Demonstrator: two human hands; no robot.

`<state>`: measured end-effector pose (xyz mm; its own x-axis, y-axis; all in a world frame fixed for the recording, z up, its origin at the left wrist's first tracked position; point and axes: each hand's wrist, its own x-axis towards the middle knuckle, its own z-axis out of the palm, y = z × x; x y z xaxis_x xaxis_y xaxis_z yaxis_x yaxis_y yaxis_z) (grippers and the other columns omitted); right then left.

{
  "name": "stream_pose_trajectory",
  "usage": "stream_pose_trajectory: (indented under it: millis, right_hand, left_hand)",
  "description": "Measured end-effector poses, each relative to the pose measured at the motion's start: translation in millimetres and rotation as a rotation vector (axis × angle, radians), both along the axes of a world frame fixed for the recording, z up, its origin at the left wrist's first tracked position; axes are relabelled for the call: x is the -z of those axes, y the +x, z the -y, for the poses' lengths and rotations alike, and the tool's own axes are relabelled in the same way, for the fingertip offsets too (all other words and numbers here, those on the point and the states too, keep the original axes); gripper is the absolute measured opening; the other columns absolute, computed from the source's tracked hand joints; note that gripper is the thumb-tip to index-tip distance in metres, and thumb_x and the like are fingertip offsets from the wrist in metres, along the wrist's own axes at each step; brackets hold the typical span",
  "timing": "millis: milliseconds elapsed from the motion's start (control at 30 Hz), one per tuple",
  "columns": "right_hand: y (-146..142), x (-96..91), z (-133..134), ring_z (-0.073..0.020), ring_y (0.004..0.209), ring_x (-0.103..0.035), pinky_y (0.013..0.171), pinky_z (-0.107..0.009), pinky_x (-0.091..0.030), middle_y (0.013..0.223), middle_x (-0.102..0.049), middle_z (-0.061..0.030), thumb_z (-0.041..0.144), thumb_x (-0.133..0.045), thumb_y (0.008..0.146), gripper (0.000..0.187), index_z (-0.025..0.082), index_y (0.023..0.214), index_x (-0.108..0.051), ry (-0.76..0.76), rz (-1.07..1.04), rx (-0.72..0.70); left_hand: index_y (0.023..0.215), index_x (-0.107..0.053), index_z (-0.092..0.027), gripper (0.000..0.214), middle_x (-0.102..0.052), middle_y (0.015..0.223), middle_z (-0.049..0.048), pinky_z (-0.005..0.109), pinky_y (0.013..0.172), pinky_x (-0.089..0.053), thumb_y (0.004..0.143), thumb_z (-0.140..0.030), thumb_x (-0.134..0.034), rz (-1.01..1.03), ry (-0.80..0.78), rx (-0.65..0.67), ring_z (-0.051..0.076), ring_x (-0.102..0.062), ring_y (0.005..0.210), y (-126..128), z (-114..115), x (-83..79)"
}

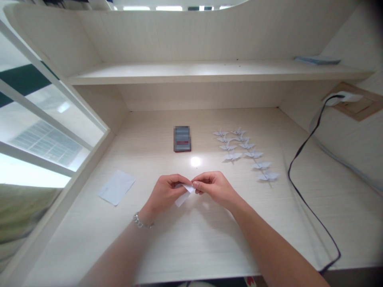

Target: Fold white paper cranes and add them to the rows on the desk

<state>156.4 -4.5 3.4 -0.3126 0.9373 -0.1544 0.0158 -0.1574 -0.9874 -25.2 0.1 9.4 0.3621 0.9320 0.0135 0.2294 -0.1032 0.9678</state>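
Between my two hands is a small piece of folded white paper [183, 198], held above the desk. My left hand [166, 193] pinches it from the left, fingers closed over part of it. At its right tip, the thumb and fingertips of my right hand [213, 186] are pressed together on the paper. Several white folded paper cranes [232, 156] stand in two slanting rows beyond my right hand. A flat white paper sheet [117, 187] lies on the desk to the left of my left hand.
A dark, blurred-out rectangular object [182, 138] lies behind my hands. On the right, a black cable [299, 191] runs from the wall socket [356, 101] across the desk to its front edge. Above the back is a shelf [191, 71] with a thin bluish item [317, 60]. A barred frame borders the left.
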Motion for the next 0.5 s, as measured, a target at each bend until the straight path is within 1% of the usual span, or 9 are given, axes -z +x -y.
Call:
stream_pose_trajectory:
  millis: [133, 300, 400, 467, 500]
  right_hand:
    - [-0.9, -0.5, -0.3, -0.0107, 0.053, -0.055, 0.052, -0.022, -0.044, 0.058, -0.063, -0.0023, 0.029, -0.064, 0.07, 0.018, 0.013, 0.077, -0.07, 0.005, 0.048, 0.032]
    - [-3.3, -1.3, 0.1, -0.0109, 0.052, -0.057, 0.052, -0.022, -0.045, 0.059, -0.064, -0.0028, 0.028, -0.064, 0.069, 0.019, 0.013, 0.079, -0.07, -0.019, 0.014, 0.103]
    - [-5.6, -0.4, 0.4, -0.0107, 0.052, -0.056, 0.051, -0.022, -0.045, 0.059, -0.064, -0.0027, 0.027, -0.065, 0.069, 0.018, 0.013, 0.078, -0.07, -0.032, 0.014, 0.155]
    - [-7.3, 0.4, 0.5, -0.0103, 0.05, -0.055, 0.049, -0.022, -0.044, 0.057, -0.063, -0.0024, 0.027, -0.064, 0.069, 0.017, 0.013, 0.077, -0.07, -0.035, 0.028, 0.186]
    - [-8.1, 0.5, 0.6, -0.0102, 0.05, -0.055, 0.049, -0.022, -0.044, 0.056, -0.063, -0.0023, 0.027, -0.064, 0.069, 0.017, 0.013, 0.077, -0.07, -0.032, 0.032, 0.198]
  left_hand:
    - [0.08, -0.069, -0.014, 0.014, -0.069, 0.077, 0.0057, 0.022, 0.059, -0.044, 0.072, -0.023, -0.063, 0.021, -0.076, -0.008, 0.015, -0.06, 0.068, -1.1, -3.1, 1.0]
    - [0.089, -0.066, -0.014, 0.018, -0.066, 0.081, 0.0048, 0.02, 0.056, -0.041, 0.073, -0.021, -0.061, 0.219, -0.284, -0.009, 0.012, -0.057, 0.066, -5.2, -7.4, 1.4]
    - [0.096, -0.064, -0.016, 0.024, -0.066, 0.079, 0.0037, 0.02, 0.054, -0.04, 0.073, -0.019, -0.059, 0.308, -0.391, -0.041, 0.011, -0.056, 0.063, -5.4, -8.9, 1.1]
    - [0.097, -0.065, -0.016, 0.024, -0.066, 0.077, 0.0034, 0.02, 0.052, -0.039, 0.074, -0.022, -0.058, 0.312, -0.417, -0.08, 0.011, -0.055, 0.061, -4.3, -9.3, 1.1]
    - [0.095, -0.065, -0.015, 0.024, -0.066, 0.078, 0.0038, 0.02, 0.053, -0.039, 0.074, -0.024, -0.058, 0.298, -0.404, -0.095, 0.011, -0.056, 0.062, -3.6, -9.4, 1.3]
